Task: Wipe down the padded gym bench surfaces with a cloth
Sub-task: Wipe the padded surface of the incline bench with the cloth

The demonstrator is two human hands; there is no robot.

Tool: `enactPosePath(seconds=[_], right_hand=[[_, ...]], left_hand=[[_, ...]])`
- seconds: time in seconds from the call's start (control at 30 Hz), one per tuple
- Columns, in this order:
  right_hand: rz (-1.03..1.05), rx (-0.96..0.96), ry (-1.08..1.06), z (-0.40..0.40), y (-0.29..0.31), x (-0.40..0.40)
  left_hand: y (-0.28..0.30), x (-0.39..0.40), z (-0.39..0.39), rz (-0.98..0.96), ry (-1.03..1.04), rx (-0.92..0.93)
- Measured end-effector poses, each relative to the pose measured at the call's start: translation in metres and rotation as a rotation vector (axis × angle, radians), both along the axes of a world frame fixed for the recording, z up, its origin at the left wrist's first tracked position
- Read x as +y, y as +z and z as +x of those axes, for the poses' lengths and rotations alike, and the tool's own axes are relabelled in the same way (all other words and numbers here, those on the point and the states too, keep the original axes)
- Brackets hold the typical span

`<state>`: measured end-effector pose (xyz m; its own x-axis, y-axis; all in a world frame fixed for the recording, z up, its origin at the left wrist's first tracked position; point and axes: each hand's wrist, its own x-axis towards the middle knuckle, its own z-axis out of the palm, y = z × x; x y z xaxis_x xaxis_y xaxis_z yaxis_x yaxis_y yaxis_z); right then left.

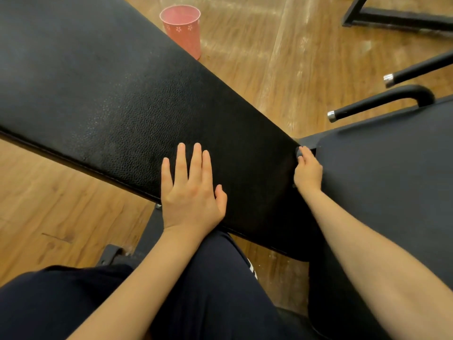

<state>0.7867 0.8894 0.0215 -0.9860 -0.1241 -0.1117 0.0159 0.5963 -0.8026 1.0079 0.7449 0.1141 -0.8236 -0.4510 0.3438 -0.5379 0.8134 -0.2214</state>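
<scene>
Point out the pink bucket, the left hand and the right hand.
Pink bucket [182, 30], head view: front wall.
Left hand [192, 192], head view: back of hand.
Right hand [308, 171], head view: back of hand.

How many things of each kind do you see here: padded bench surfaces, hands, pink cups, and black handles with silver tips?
Padded bench surfaces: 2, the long pad and the seat pad
Hands: 2, left hand and right hand
Pink cup: 1
Black handles with silver tips: 2
Total: 7
</scene>
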Motion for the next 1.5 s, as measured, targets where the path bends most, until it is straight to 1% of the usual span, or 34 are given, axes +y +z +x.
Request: enactPosePath(seconds=[0.07,0.1,0.17,0.27,0.33,0.43,0.5,0.53,0.6,0.67,0.77,0.8,0.87,0.93,1.0,1.07,1.17,1.3,1.4,1.5], right_hand=[[0.011,0.002,0.026,-0.018,0.005,-0.011],[-0.002,0.033,0.069,-0.019,0.008,-0.02],[-0.024,0.114,0.171,-0.009,0.014,-0.036],[-0.046,0.146,0.211,0.007,0.009,-0.029],[-0.034,0.123,0.182,0.005,-0.001,-0.01],[0.003,0.001,0.024,-0.009,-0.009,0.009],[0.052,-0.029,0.001,-0.014,-0.009,0.01],[0.055,-0.014,0.004,-0.015,-0.006,0.006],[0.023,0.053,0.068,-0.008,0.001,-0.009],[-0.001,0.134,0.188,0.007,0.005,-0.023],[-0.039,0.219,0.323,0.022,-0.001,-0.016],[-0.055,0.217,0.316,0.019,-0.004,-0.009],[-0.051,0.135,0.202,0.003,-0.013,0.008],[-0.002,0.027,0.077,-0.013,-0.02,0.023],[0.048,-0.02,0.032,-0.023,-0.024,0.027],[0.055,-0.037,0.004,-0.025,-0.024,0.026],[0.002,-0.06,-0.032,-0.018,-0.024,0.027],[-0.005,-0.068,-0.09,0.02,-0.031,0.051],[0.014,-0.022,-0.046,0.05,-0.037,0.063],[0.053,0.013,-0.02,0.057,-0.042,0.065]], left_hand=[[0.0,0.0,0.0,0.002,-0.001,0.005],[0.001,0.0,-0.001,0.006,-0.002,0.009],[0.0,0.0,-0.001,0.006,-0.005,0.017],[-0.002,0.001,0.0,-0.009,-0.012,0.008],[-0.002,0.0,0.001,-0.011,-0.009,0.009],[-0.002,0.0,0.001,-0.007,-0.012,0.021],[-0.002,0.0,-0.001,-0.01,-0.014,0.03],[-0.002,0.0,-0.001,-0.009,-0.011,0.032],[-0.003,0.0,-0.001,-0.005,-0.008,0.034],[-0.003,0.0,0.0,-0.008,-0.006,0.028],[-0.002,0.0,0.001,-0.006,-0.007,0.011],[-0.001,0.0,0.001,-0.002,-0.005,0.005],[-0.001,0.001,0.0,0.002,-0.003,-0.005],[-0.001,0.001,0.0,0.007,-0.002,-0.009],[-0.001,0.0,0.0,0.012,0.004,-0.021],[0.0,0.0,-0.001,0.014,0.004,-0.028],[0.001,0.001,-0.001,0.023,0.001,-0.03],[-0.001,0.001,-0.001,0.028,-0.006,-0.018],[-0.001,0.001,0.0,0.029,-0.007,-0.011],[-0.001,0.001,0.0,0.031,-0.005,-0.011]])
